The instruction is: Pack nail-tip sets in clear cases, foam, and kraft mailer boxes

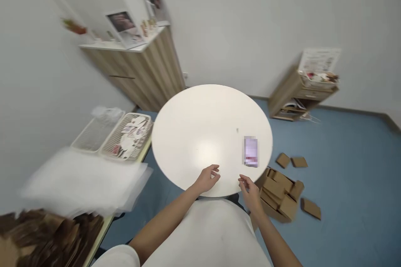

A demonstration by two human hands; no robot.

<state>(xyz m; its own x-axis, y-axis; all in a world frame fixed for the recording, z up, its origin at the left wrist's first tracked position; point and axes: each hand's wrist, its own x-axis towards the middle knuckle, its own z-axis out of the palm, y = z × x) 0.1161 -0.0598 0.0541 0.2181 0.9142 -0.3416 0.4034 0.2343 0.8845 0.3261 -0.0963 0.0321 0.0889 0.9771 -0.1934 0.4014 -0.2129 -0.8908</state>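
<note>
Over the near edge of a round white table (191,121), my left hand (208,178) is held with its fingers apart and nothing in them. My right hand (249,188) hovers at the same edge further right, fingers loosely curled and apart, also holding nothing. Just beyond the right hand lies a pixelated rectangular item (251,151) in pale purple with a reddish band; its kind cannot be made out. A tiny greyish piece (237,130) rests on the tabletop behind it.
Left stand two white plastic baskets (142,116), one full of small cards, beside white sheets (84,179) and brown material (53,238). Right of the table, a carton (278,194) holds brown boxes, with several more on the blue floor. Cabinets (150,66) line the wall.
</note>
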